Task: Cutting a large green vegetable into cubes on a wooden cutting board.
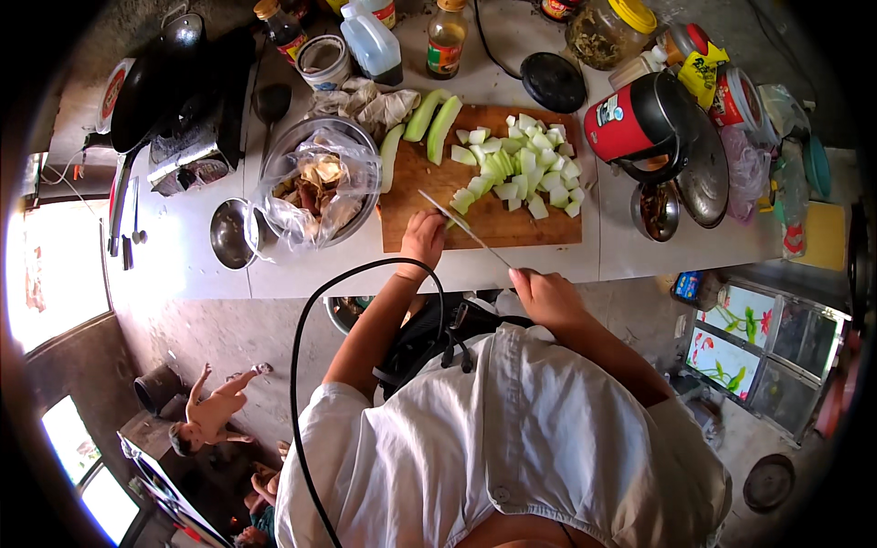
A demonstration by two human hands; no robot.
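Observation:
A kitchen knife is gripped by its handle in my right hand, its blade slanting up and left over the front of a wooden cutting board. Close to the blade, the curled fingers of my left hand press on the end of a pale green gourd piece, mostly hidden by hand and knife. Cut gourd chunks spread over the board's right half. Several uncut gourd strips lie along its back left edge, one beside the steel basin.
Left of the board stand a steel basin with a plastic bag in it, a small steel bowl and a wok. A red-and-black pot is at right. Bottles line the back. Another person is behind at left.

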